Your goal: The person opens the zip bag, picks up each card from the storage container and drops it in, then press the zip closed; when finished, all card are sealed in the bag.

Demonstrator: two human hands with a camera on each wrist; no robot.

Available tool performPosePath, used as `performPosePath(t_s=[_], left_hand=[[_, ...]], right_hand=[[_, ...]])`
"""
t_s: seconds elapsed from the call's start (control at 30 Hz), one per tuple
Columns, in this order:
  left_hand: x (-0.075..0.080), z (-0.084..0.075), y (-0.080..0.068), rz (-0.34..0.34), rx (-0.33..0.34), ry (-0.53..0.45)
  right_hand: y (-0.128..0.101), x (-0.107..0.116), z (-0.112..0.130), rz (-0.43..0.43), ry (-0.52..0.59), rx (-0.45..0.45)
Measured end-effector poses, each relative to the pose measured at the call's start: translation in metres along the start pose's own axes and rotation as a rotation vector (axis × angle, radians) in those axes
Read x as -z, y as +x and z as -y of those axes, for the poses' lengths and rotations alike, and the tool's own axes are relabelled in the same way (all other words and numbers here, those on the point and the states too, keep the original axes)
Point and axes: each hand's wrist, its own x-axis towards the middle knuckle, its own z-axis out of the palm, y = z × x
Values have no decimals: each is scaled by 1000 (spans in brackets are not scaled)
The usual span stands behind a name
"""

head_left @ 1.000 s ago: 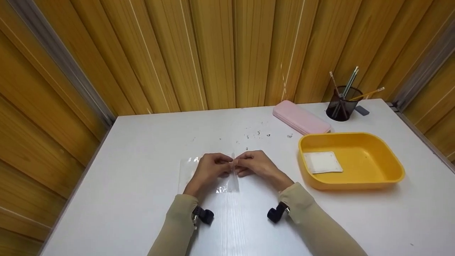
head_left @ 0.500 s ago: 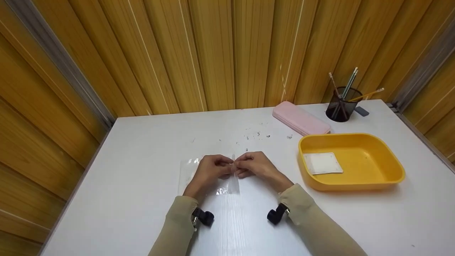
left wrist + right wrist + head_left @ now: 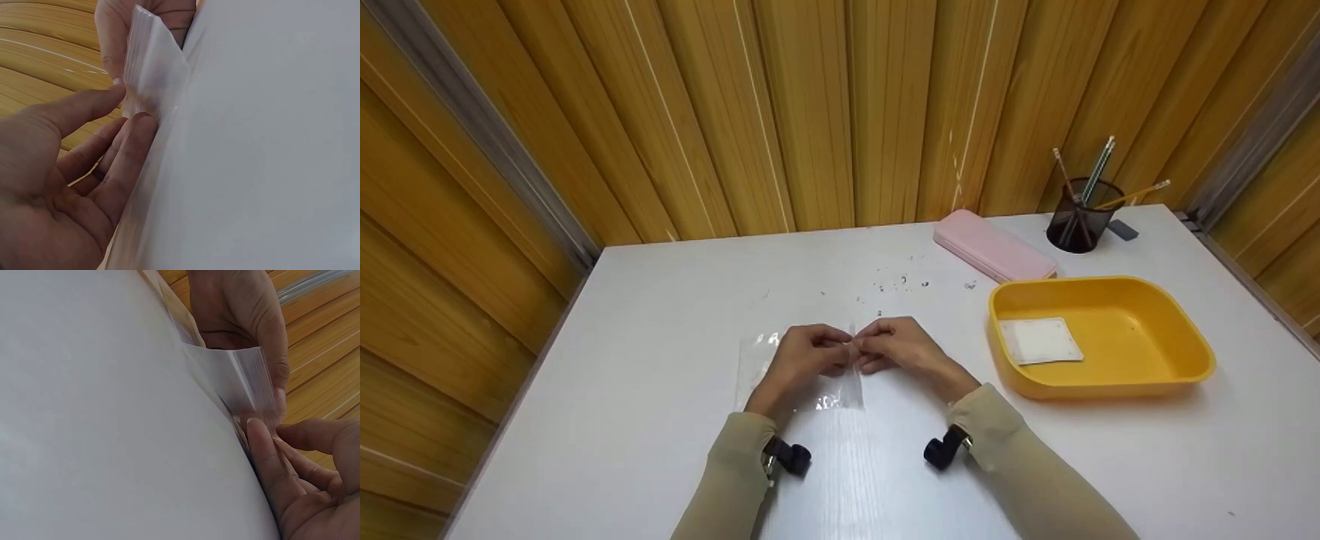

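Observation:
A clear plastic zip bag (image 3: 799, 373) lies flat on the white table (image 3: 660, 315) in front of me. My left hand (image 3: 802, 356) and right hand (image 3: 896, 346) meet at the bag's right edge and pinch its ribbed mouth strip, lifting it off the table. In the left wrist view the left thumb (image 3: 84, 107) and fingers hold the ribbed strip (image 3: 151, 67). From the right wrist camera the strip (image 3: 242, 382) stands up between both hands, the right fingertips (image 3: 261, 439) at its base.
A yellow tray (image 3: 1177, 375) with a white square pad (image 3: 1039, 340) sits to the right. Behind it lie a pink pencil case (image 3: 994, 247) and a black mesh cup (image 3: 1076, 221) of pencils. Small dark specks (image 3: 904, 283) dot the table. Wooden walls enclose the table.

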Motion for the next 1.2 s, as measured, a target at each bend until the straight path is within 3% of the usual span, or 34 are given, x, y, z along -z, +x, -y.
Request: performPosePath(t_s=[0.23,0.6,0.83,1.2], left_hand=[[0,-1,-2,19,23,-46],[1,1,-1,28,28,-35],[-1,0,-1,-22,27,-7],[-5,-1,-1,-71,79,-122]], right_hand=[[-1,0,-1,6,10,16],[0,-1,-1,17,30,34],[-2,-1,-1,26,22,25],[-2,4,-1,56,14,30]])
